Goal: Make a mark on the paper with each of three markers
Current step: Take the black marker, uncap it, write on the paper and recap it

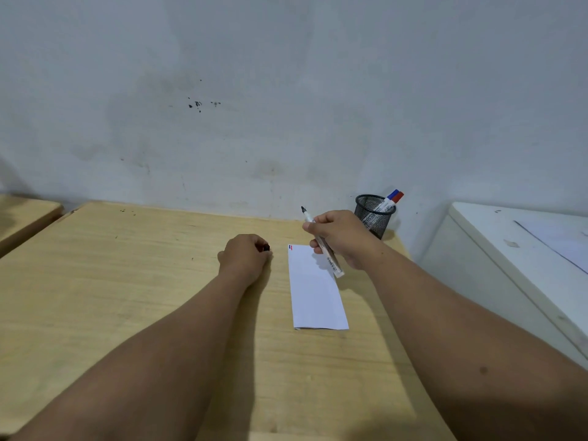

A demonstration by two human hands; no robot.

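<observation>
A folded white paper lies on the wooden table, with a small blue and a small red mark at its far left corner. My right hand holds an uncapped black marker above the paper's far end, its dark tip pointing up and away. My left hand rests on the table left of the paper, closed around a small black cap. Two capped markers, one blue and one red, stand in a black mesh cup behind my right hand.
A stained grey wall rises right behind the table. A white cabinet stands close on the right, level with the tabletop. Another wooden surface sits at the far left across a narrow gap.
</observation>
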